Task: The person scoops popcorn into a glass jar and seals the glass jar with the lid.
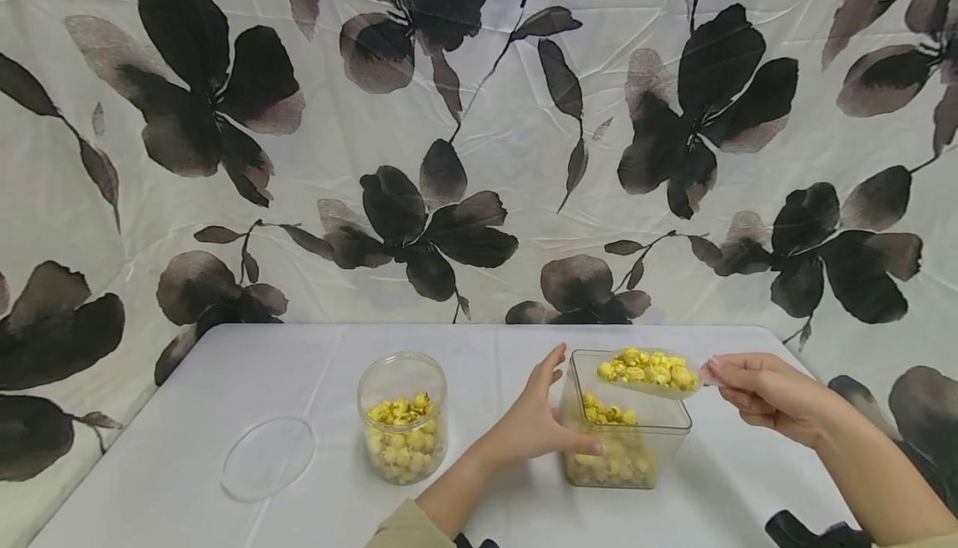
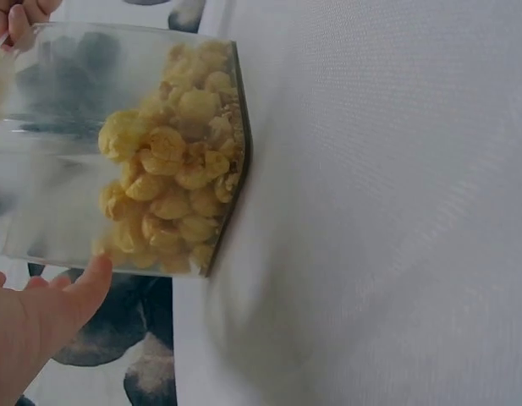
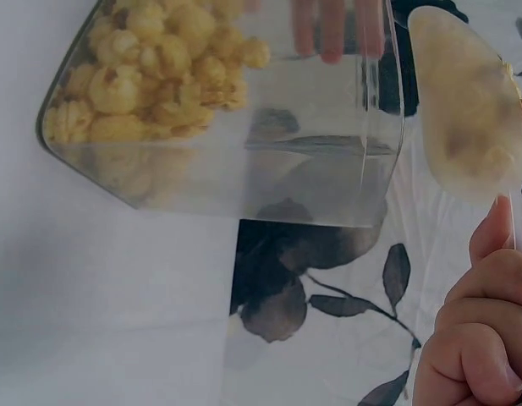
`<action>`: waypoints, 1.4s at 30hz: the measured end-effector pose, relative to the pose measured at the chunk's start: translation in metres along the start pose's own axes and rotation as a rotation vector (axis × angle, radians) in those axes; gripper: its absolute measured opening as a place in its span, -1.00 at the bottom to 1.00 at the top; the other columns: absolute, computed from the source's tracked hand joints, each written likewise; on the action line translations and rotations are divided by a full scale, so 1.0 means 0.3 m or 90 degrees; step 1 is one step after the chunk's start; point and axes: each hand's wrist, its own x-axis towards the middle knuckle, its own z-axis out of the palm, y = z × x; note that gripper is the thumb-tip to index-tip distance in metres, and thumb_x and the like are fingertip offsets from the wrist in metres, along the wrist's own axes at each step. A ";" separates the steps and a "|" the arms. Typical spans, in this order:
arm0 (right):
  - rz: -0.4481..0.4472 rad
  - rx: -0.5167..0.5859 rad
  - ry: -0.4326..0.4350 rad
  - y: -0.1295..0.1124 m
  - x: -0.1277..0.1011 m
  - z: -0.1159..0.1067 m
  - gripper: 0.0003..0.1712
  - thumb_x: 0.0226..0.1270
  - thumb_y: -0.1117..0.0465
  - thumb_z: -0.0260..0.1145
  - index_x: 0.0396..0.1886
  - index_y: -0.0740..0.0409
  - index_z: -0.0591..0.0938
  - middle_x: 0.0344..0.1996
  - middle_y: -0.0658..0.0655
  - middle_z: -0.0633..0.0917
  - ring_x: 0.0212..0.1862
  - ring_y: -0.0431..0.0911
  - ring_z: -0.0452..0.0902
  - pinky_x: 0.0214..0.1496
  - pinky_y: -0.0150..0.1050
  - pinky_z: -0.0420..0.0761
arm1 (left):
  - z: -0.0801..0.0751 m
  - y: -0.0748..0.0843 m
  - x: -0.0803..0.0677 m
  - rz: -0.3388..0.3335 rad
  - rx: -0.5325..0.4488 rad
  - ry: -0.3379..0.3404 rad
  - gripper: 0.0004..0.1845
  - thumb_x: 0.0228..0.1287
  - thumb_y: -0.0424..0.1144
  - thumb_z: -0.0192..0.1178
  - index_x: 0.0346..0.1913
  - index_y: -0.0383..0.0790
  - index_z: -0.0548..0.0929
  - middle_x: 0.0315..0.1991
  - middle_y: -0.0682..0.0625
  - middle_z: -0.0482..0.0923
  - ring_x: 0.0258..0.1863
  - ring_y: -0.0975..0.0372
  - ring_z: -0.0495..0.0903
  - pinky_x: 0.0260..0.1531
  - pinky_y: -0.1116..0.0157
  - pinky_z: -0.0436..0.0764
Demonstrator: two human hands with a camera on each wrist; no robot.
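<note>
In the head view, my right hand [image 1: 778,394] pinches the handle of a translucent scoop [image 3: 464,110] heaped with yellow popcorn [image 1: 651,367]. The scoop is held over the rim of a clear square container [image 1: 674,431], which has popcorn [image 2: 176,169] in its lower part. My left hand [image 1: 535,419] is at the container's left side, its fingers extended and spread. The left thumb lies along the front wall, and fingertips show through the plastic in the right wrist view. A clear round jar [image 1: 402,415], partly filled with popcorn, stands to the left of my left hand.
A clear round lid [image 1: 269,458] lies flat on the white-covered table [image 1: 172,481], left of the jar. Behind the table hangs a white cloth [image 1: 539,265] with dark flowers. A black object [image 1: 804,529] shows by the right forearm.
</note>
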 end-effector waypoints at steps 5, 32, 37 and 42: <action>0.011 -0.015 0.014 -0.015 -0.001 0.000 -0.61 0.51 0.20 -0.09 -0.32 -0.03 0.68 -0.68 -0.13 0.32 -0.66 -0.18 -0.10 -0.64 -0.26 -0.14 | -0.023 0.020 -0.015 0.015 -0.033 0.009 0.19 -0.13 -0.25 0.49 0.45 0.21 -0.14 0.42 0.13 -0.07 0.39 0.12 0.02 0.14 0.07 0.35; 0.007 -0.052 0.017 -0.094 0.032 0.010 -0.62 0.51 0.20 -0.10 -0.31 -0.04 0.66 -0.70 -0.08 0.29 -0.65 -0.12 -0.10 -0.64 -0.25 -0.10 | -0.103 0.140 -0.118 0.010 -0.055 0.088 -0.05 -0.11 -0.25 0.48 0.36 0.18 0.18 0.25 -0.02 0.25 0.25 0.07 0.27 0.05 0.02 0.43; 0.016 -0.065 0.029 -0.111 0.042 0.017 -0.61 0.52 0.19 -0.11 -0.34 -0.05 0.66 -0.70 -0.08 0.28 -0.65 -0.12 -0.08 -0.64 -0.27 -0.08 | -0.138 0.155 -0.138 0.010 -0.056 0.095 -0.03 -0.13 -0.25 0.49 0.35 0.23 0.17 0.25 0.02 0.24 0.26 0.08 0.26 0.08 0.03 0.41; 0.000 -0.066 0.012 -0.124 0.053 0.024 -0.60 0.52 0.21 -0.12 -0.32 -0.04 0.66 -0.71 -0.04 0.25 -0.65 -0.10 -0.09 -0.64 -0.26 -0.08 | -0.174 0.166 -0.151 0.006 -0.055 0.107 -0.01 -0.13 -0.26 0.49 0.36 0.25 0.16 0.26 0.07 0.23 0.27 0.11 0.24 0.09 0.03 0.41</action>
